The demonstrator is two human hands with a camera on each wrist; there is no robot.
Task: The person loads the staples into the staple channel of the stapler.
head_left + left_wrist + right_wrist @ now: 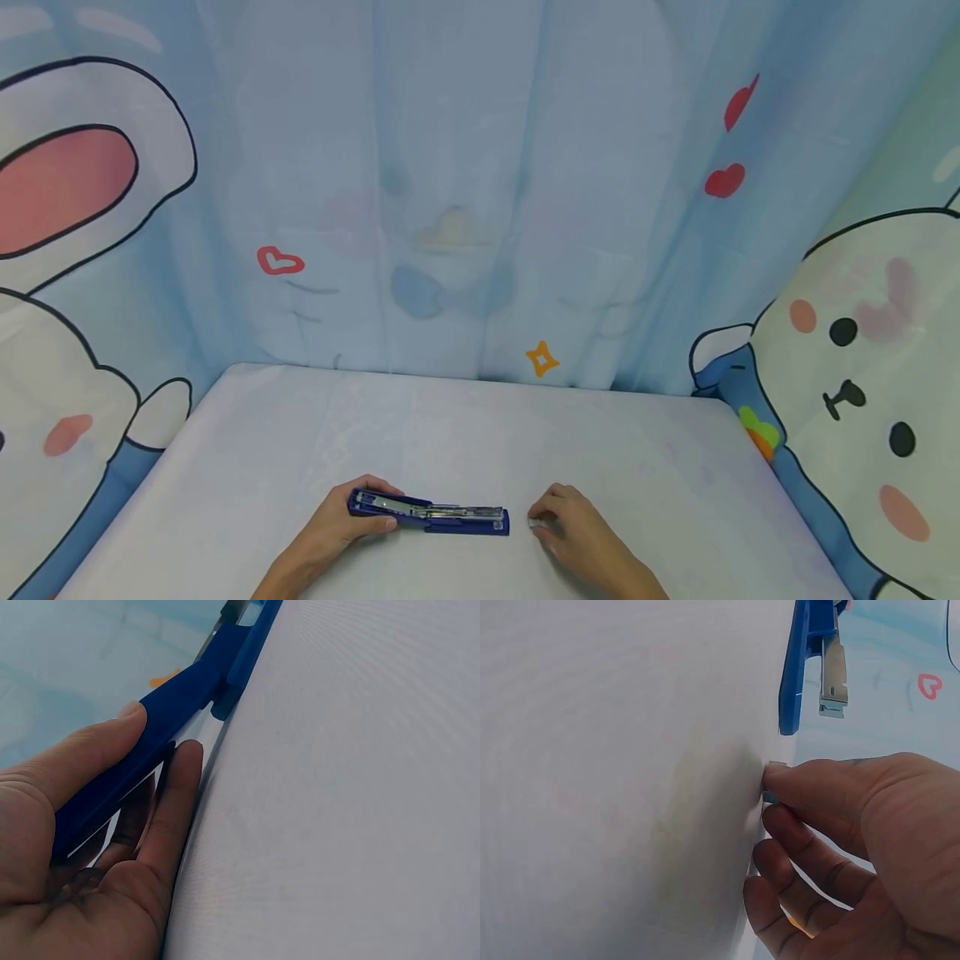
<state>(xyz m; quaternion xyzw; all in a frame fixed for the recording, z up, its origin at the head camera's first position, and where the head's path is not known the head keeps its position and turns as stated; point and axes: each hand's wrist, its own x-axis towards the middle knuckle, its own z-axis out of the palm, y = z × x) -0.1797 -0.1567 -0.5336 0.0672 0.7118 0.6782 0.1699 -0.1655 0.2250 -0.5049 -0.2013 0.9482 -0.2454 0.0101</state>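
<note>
A dark blue stapler point(467, 525) lies opened out, its cover swung back to the left and its metal magazine exposed. My left hand point(339, 518) holds the cover, thumb on the near side and fingers behind. In the left wrist view the blue cover point(176, 697) slants up from the table under the thumb. Just off the stapler's right end, my right hand point(577, 525) pinches a small silvery piece, seemingly a short strip of staples point(536, 522). The right wrist view shows this strip's end point(778, 763) by the thumb tip, apart from the magazine point(833, 675).
Both hands work low over a white-covered table point(450, 433), near its front side. Behind it hangs a light blue curtain point(450, 167) with cartoon animals and hearts, reaching round both sides of the table.
</note>
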